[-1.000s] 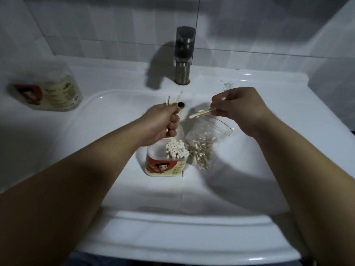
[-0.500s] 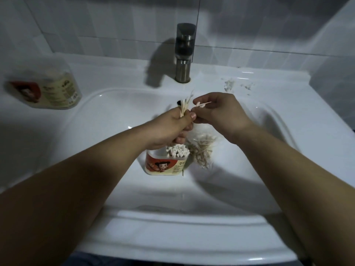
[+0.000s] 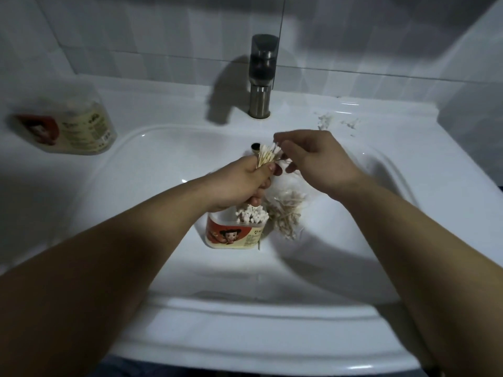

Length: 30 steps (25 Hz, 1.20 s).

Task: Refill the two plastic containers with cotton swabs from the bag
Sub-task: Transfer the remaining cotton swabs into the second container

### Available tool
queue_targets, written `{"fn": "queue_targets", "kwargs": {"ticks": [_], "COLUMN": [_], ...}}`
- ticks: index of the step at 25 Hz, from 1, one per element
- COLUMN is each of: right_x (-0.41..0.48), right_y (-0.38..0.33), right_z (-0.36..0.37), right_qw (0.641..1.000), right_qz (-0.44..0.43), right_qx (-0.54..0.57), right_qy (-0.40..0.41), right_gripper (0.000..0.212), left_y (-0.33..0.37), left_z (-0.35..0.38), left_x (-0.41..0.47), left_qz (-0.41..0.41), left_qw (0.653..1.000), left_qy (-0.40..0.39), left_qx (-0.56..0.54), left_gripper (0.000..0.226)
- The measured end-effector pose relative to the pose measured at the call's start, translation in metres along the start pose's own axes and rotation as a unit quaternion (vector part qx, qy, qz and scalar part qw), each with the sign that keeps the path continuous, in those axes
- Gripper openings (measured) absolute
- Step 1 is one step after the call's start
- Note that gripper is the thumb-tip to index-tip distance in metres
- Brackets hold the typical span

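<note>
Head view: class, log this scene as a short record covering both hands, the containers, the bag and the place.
place: sink
left hand: grips a bundle of swabs
right hand: fingers at the bundle's tips, grip unclear
open container: upright in the sink, part filled
bag: beside it, on its right
second container: on the counter, far left

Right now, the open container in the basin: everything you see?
The open container is a lidless plastic tub, rounded corners, red-and-cream label with a cartoon figure. It stands upright on the sink basin floor, white-tipped cotton swabs upright in its right side. The bag lies at its right. The left hand hides its back rim; contact unclear.
</note>
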State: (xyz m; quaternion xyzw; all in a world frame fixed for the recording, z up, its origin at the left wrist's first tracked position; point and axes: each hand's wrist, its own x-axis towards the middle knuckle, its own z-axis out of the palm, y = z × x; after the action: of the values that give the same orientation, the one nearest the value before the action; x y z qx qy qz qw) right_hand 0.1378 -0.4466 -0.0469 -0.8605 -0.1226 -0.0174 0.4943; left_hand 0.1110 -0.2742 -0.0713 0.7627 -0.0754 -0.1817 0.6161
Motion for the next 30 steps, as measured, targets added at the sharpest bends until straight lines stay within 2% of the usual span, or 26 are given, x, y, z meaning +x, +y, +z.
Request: {"fn": "queue_targets", "kwargs": {"ticks": [3, 8, 11, 13, 16, 19, 23, 30], "right_x": [-0.003, 0.002, 0.002, 0.002, 0.006, 0.003, -0.004, -0.006], "right_y": [-0.002, 0.003, -0.001, -0.003, 0.002, 0.003, -0.004, -0.007], "right_z": [0.002, 0.003, 0.004, -0.001, -0.010, -0.010, 0.002, 0.011], "right_qw": [0.999, 0.999, 0.982, 0.970, 0.985, 0.996, 0.999, 0.996], "right_qz": [0.017, 0.026, 0.064, 0.066, 0.027, 0.015, 0.006, -0.006], "right_qx": [0.035, 0.027, 0.175, 0.226, 0.123, 0.006, -0.002, 0.034], "right_qy": [-0.017, 0.001, 0.022, 0.058, 0.118, 0.086, 0.036, 0.084], "right_gripper": [0.022, 0.016, 0.012, 0.017, 0.030, 0.044, 0.041, 0.027], "left_y": [-0.001, 0.000, 0.001, 0.001, 0.001, 0.000, 0.004, 0.008], "left_z": [-0.002, -0.001, -0.001, -0.002, -0.005, -0.005, -0.001, 0.001], "left_x": [-0.001, -0.001, -0.001, -0.001, -0.002, 0.000, -0.003, -0.004], "left_qz": [-0.007, 0.016, 0.020, 0.014, 0.011, 0.007, -0.003, -0.057], "left_qw": [1.000, 0.999, 0.999, 1.000, 0.999, 0.998, 0.998, 0.988], "left_qy": [0.000, 0.008, 0.003, 0.006, 0.013, 0.055, 0.045, 0.020], "left_qx": [0.020, 0.040, 0.029, 0.026, 0.044, 0.034, -0.045, -0.144], "left_gripper": [0.024, 0.024, 0.024, 0.024, 0.025, 0.026, 0.024, 0.022]}}
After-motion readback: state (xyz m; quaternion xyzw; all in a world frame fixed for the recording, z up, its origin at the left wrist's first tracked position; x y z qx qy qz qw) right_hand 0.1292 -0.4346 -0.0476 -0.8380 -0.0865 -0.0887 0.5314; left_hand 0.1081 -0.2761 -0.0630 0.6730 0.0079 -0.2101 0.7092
